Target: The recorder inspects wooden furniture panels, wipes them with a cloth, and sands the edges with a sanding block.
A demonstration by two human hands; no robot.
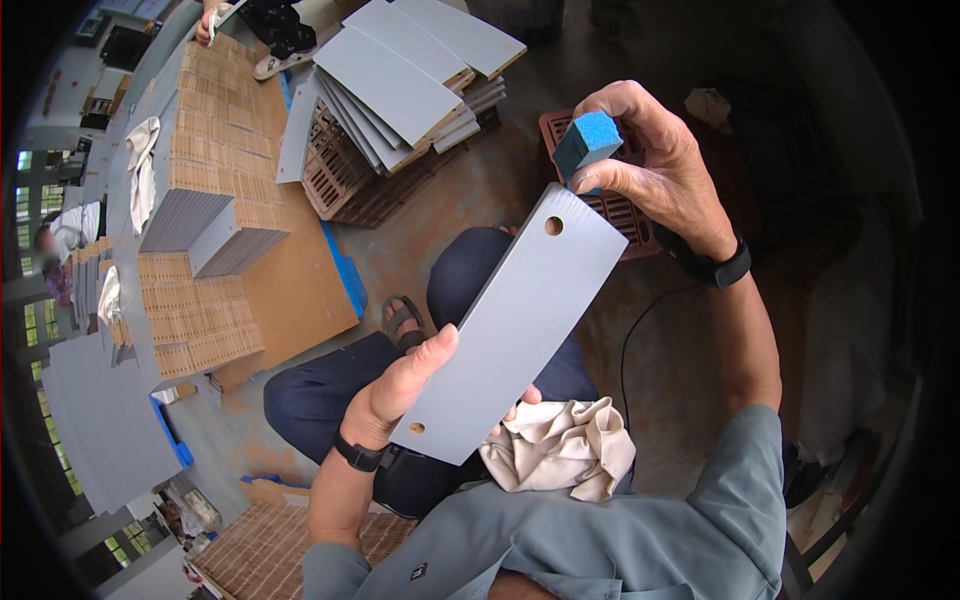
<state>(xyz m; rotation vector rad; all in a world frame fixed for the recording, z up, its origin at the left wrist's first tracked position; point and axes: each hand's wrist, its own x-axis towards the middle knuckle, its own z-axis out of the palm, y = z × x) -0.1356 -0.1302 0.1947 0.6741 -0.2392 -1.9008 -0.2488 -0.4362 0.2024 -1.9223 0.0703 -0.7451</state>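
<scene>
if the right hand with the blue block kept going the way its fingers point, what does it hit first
Most likely the top end of the grey panel, near its hole: the right hand holds the blue sanding block just above that edge, though depth is unclear.

Both hands raised at the centre of the frame, each closed in a grip.

The left hand (400, 385) is held at lower centre, thumb extended upward and fingertips curled round from behind; its forearm is entered from the lower edge, with a dark band worn at the wrist. The right hand (655, 165) is raised at upper right, fingers and thumb pinched together; its wrist is bent, a dark band is worn, and the forearm is sleeved in grey near the elbow.
</scene>
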